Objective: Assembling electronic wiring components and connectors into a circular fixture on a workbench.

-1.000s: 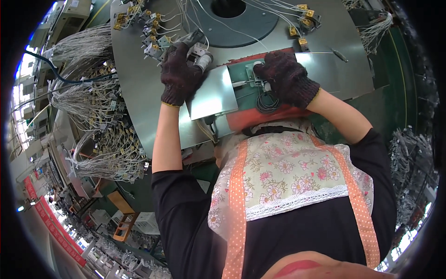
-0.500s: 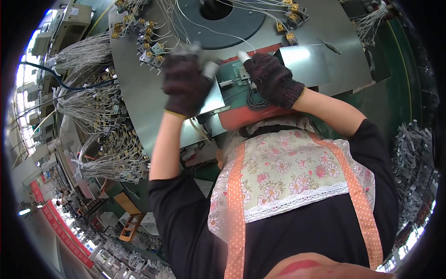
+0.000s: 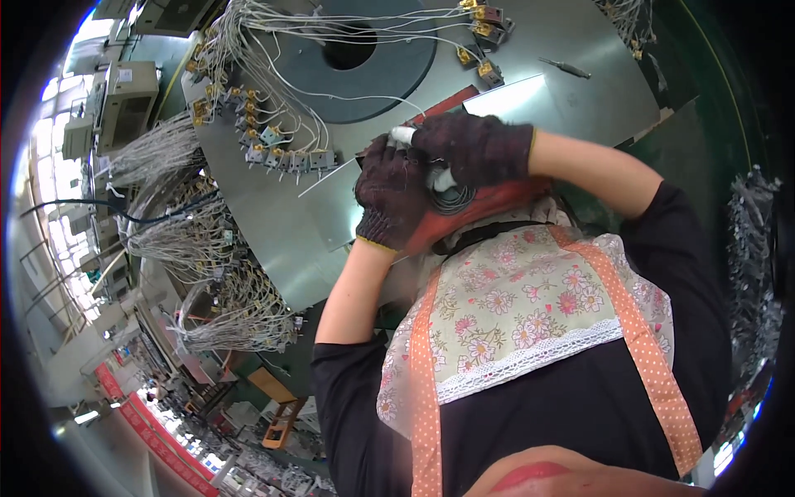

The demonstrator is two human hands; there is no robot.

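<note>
My left hand [image 3: 389, 189], in a dark knitted glove, is closed, fingers curled, over the fixture spot near the table's front edge. Right against it, my right hand [image 3: 482, 147] in a matching glove is closed too, bent in from the right. White coverings show on fingertips where the hands meet. Whatever they grip is hidden behind the gloves. A coil of dark cable [image 3: 452, 199] lies just below them, on the red pad [image 3: 505, 197]. Left of my left hand, small grey and brass connectors [image 3: 290, 161] on white wires rest in a curved row.
A dark round disc [image 3: 406, 70] with a central hole sits on the metal table [image 3: 546, 33]. Beyond my right hand are a bright metal plate [image 3: 530, 101] and a slim metal tool [image 3: 565, 68]. Bundles of white wires [image 3: 166, 224] hang off the left side.
My left hand has moved right, from the metal plate to meet my right hand. The fixture between them is now covered. The whole view has shifted slightly.
</note>
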